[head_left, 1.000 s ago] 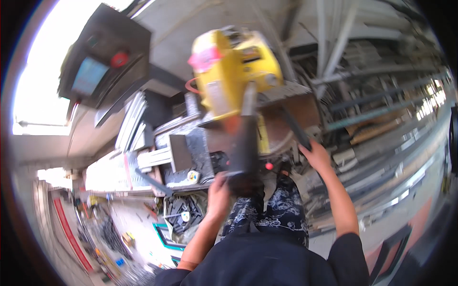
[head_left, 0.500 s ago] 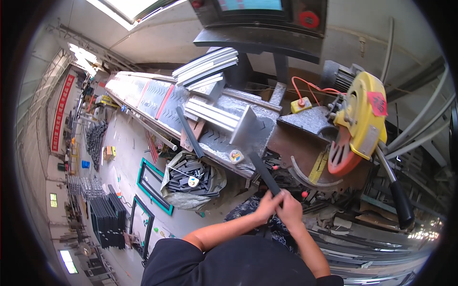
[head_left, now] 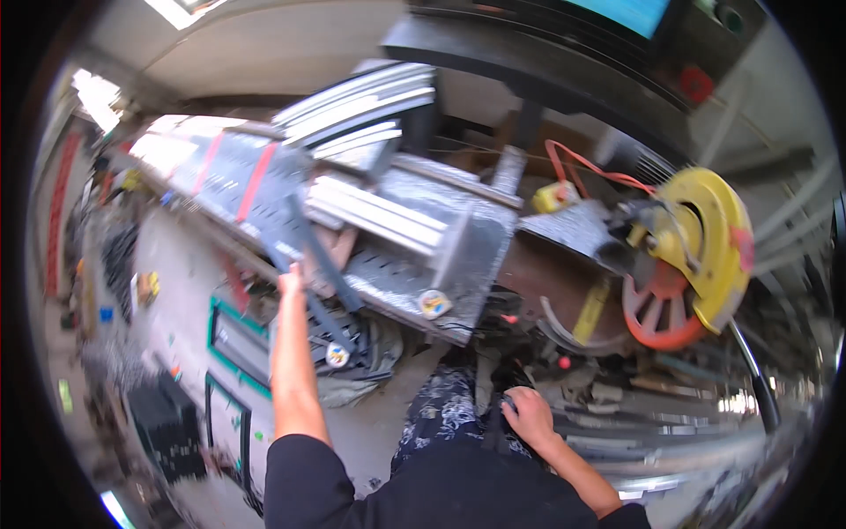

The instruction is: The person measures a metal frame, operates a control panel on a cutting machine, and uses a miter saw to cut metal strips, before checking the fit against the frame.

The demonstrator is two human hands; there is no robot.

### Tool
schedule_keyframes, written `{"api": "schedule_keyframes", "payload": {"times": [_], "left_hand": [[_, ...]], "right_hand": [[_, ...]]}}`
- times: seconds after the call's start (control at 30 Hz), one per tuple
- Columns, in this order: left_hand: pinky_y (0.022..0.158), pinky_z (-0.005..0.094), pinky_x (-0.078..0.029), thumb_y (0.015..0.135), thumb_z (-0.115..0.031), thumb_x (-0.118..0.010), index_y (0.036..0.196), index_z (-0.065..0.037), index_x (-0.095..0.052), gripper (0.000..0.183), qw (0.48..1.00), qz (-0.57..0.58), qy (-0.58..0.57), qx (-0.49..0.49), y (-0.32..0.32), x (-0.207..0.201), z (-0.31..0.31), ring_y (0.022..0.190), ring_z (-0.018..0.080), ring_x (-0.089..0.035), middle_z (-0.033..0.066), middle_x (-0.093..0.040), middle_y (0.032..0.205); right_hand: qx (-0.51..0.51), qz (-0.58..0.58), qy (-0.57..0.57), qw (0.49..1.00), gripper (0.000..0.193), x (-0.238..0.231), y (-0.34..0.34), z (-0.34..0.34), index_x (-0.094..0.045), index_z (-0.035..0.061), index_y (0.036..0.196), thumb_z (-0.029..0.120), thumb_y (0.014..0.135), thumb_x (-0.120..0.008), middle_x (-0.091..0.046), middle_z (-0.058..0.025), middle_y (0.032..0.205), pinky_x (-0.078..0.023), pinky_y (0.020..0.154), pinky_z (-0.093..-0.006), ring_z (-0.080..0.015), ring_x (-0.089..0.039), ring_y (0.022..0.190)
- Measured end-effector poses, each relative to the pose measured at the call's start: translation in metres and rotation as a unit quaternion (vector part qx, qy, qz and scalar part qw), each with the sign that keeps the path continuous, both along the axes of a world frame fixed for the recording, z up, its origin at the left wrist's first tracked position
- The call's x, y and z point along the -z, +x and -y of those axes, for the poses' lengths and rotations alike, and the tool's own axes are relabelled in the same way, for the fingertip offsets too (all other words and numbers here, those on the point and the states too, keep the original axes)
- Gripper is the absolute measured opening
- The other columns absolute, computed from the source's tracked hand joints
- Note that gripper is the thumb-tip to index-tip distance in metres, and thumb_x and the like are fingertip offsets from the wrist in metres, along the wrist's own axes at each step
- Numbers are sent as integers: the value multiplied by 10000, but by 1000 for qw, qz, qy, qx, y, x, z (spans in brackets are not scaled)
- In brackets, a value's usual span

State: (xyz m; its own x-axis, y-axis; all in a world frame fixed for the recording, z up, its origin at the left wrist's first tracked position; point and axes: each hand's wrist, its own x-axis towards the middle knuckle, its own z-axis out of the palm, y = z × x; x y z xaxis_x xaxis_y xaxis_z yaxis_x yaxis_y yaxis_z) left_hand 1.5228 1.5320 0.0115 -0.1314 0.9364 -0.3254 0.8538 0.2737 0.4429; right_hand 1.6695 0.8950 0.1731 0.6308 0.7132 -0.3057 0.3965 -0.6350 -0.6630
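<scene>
My left hand (head_left: pixel 291 280) reaches out over the bench's front edge, closed around a dark grey metal bar (head_left: pixel 328 324) that slants down toward a bag of offcuts. Beside it, a second dark bar (head_left: pixel 324 260) leans across the edge of the silvery workbench (head_left: pixel 388 278). Close to my thigh, my right hand (head_left: pixel 529 416) has its fingers curled; a small dark patch shows at the fingertips, too blurred to name. White metal profiles (head_left: pixel 379 216) lie on the bench near an upright grey plate (head_left: pixel 451 234). A round white-and-yellow object (head_left: pixel 434 304) rests at the bench's front edge.
A yellow cutting saw (head_left: pixel 696 256) with an orange guard and long black handle (head_left: pixel 765 401) stands at the right. More profiles (head_left: pixel 361 97) are stacked behind. A bag of offcuts (head_left: pixel 370 353) and a green-edged frame (head_left: pixel 238 348) are on the floor.
Both hands held one dark bar before the saw; now my left hand grips a dark bar far to the left, while my right has dropped toward my thigh. The saw's head sits differently.
</scene>
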Motion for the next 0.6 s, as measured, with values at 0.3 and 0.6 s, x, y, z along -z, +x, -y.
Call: {"api": "schedule_keyframes", "payload": {"times": [0.3,0.6], "left_hand": [[977,444,-460,903,-334,-613,1218,74,-564,518,969,-112,98,197,52,58,-23,1130,406,-590,278,-604,1221],[906,492,-478,913,-459,-544,1083,71,-638,564,968,-154,138,145,78,-8,26,1034,428,-614,259,-657,1093]], "right_hand": [[96,-11,-66,993,232,11,-21,22,-661,50,1004,227,855,-636,-652,-134,988,-499,830,-425,-335,-615,951],[282,19,-102,954,217,40,11,126,-683,89,975,256,869,-595,-660,-146,944,-514,756,-449,-346,-631,881]]}}
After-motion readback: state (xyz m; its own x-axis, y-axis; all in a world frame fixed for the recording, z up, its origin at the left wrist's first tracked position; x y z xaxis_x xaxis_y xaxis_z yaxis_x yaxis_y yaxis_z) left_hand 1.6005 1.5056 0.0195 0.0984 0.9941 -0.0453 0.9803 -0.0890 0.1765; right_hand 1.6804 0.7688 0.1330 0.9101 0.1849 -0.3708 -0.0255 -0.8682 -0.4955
